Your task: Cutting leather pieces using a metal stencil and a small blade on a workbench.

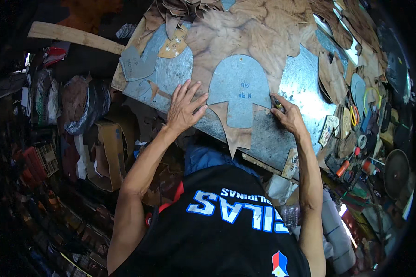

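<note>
I saw 2 bare arms rise from the lower edge of the frame. The left forearm (148, 159) slanted up and rightward, ending in the left hand (184, 111) near the centre, palm down, fingers (186, 88) fanned apart. The right forearm (310, 171) stood steeper, right of centre; its wrist leaned leftward, and the right hand (290, 117) was curled, fingers bent in a pinching grip.
</note>
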`<state>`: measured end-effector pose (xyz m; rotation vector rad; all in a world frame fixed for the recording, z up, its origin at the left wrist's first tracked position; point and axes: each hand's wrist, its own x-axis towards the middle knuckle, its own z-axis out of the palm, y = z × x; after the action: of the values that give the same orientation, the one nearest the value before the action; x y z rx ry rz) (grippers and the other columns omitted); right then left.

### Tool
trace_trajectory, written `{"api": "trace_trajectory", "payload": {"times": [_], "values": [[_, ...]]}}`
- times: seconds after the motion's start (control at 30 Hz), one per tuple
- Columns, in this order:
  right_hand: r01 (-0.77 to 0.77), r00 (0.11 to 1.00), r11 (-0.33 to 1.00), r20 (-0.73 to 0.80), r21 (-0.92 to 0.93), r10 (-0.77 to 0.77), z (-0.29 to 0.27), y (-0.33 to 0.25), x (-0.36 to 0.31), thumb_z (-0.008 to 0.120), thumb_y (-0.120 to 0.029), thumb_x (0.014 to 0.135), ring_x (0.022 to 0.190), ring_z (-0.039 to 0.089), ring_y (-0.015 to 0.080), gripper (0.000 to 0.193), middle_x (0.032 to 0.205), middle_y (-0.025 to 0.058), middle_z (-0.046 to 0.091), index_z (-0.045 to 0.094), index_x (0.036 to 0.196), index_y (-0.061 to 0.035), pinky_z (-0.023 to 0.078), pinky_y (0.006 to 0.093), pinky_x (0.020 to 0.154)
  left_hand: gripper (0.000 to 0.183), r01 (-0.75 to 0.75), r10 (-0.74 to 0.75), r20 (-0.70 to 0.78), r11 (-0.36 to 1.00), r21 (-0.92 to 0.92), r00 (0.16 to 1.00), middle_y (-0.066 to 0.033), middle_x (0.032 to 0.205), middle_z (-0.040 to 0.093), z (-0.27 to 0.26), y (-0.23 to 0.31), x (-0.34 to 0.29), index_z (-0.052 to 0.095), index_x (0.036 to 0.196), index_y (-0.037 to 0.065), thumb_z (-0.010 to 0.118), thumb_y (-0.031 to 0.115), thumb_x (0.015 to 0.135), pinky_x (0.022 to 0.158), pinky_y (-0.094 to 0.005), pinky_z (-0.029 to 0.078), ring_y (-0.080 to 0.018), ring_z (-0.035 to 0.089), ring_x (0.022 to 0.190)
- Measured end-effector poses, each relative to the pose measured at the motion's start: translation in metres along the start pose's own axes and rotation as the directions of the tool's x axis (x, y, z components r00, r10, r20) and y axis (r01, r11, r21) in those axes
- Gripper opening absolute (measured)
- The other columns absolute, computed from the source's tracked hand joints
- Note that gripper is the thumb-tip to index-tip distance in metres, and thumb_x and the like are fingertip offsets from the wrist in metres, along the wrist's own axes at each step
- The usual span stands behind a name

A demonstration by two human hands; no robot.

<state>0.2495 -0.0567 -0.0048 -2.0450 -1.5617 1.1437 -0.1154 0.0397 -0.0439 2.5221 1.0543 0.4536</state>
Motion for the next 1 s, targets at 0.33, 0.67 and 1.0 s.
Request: {"api": "trace_trajectory", "payload": {"times": [0.33, 0.67, 1.0], "values": [[0.084, 0.996, 0.995, -0.008, -0.051, -0.085, -0.001, -0.003, 0.002, 0.069, -0.015, 0.088, 0.105, 0.067, 0.0395, 0.052, 0.12, 0.0222, 0.066, 0.057, 0.138, -0.0146, 0.052, 0.0437, 0.089, 0.037, 0.02, -0.02, -0.005, 0.999, 0.028, 1.0, -0.0128, 0.147, 0.049, 0.0, -0.004, -0.003, 0.071, 0.12, 0.017, 0.07, 0.029, 0.085, 0.115, -0.0554, 0.026, -0.0394, 0.037, 0.14], [0.032, 0.999, 0.999, 0.018, -0.044, -0.031, -0.003, 0.001, 0.0, 0.068, -0.014, 0.086, 0.098, 0.069, 0.0385, 0.052, 0.109, 0.0234, 0.07, 0.058, 0.137, -0.0137, 0.054, 0.0437, 0.086, 0.039, -0.001, 0.0, 0.008, 1.0, 0.014, 1.0, -0.0134, 0.148, 0.049, 0.002, -0.004, -0.001, 0.07, 0.123, 0.014, 0.069, 0.028, 0.086, 0.116, -0.0554, 0.024, -0.0392, 0.036, 0.141], [0.013, 1.0, 1.0, 0.027, -0.022, -0.012, -0.004, 0.002, 0.0, 0.072, -0.017, 0.087, 0.099, 0.07, 0.0325, 0.054, 0.116, 0.0216, 0.07, 0.057, 0.139, -0.0122, 0.053, 0.0398, 0.088, 0.038, 0.003, -0.003, 0.003, 1.0, 0.031, 1.0, -0.0136, 0.147, 0.049, 0.001, 0.0, -0.001, 0.07, 0.121, 0.015, 0.069, 0.029, 0.086, 0.116, -0.0547, 0.024, -0.0392, 0.036, 0.141]]}}
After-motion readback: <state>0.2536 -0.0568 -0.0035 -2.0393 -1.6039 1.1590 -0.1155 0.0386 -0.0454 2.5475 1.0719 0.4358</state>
